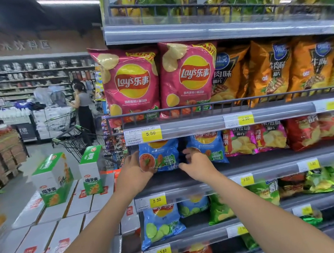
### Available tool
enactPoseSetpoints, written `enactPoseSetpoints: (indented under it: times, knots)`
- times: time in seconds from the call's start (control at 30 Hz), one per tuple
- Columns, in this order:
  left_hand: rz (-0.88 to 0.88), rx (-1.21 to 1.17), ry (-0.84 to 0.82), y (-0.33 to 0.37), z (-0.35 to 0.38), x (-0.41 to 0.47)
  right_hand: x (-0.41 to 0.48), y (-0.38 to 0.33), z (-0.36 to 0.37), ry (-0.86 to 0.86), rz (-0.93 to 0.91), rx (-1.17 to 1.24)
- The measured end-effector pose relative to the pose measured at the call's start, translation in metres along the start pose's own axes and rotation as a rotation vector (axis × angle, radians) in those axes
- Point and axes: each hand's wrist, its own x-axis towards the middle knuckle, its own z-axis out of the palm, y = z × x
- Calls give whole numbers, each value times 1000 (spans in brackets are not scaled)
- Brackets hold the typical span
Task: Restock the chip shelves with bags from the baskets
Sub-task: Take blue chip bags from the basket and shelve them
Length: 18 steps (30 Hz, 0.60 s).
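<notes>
Centre frame, middle shelf [271, 160]: left hand [134, 173] holds the left edge of blue chip bag [161, 157], thumb across its lower front. Right hand [197, 165] pinches the right edge, fingers curled. The bag stands at the shelf front beside second blue bag [211, 148]. Judgement: mid-restock, with this bag not yet released. Gaps show on lower shelf [196, 235]. Baskets not in view.
</notes>
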Motion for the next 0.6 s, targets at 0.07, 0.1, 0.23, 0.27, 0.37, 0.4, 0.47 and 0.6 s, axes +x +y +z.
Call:
enactPoseSetpoints:
  times: [0.07,0.1,0.23,0.27,0.37,0.4,0.47,0.6]
  knots:
    - [62,125,42,7,0,-12,-10,1,-9,3,-39,-40]
    - [93,186,65,12,0,-20,-16,2,-14,9,-64,-50]
    - [257,254,225,43,-1,-51,-43,0,-42,59,-194,-73]
    - [319,247,279,52,-2,-58,-48,-1,-50,86,-229,-65]
    - [426,227,404,83,-13,-71,-57,-11,-77,188,-353,-8]
    - [443,215,439,94,-18,-73,-59,-16,-86,220,-396,18]
    - [455,182,521,115,-33,-77,-60,-29,-107,295,-486,54]
    - [462,191,692,145,-71,-77,-53,-56,-147,477,-640,74]
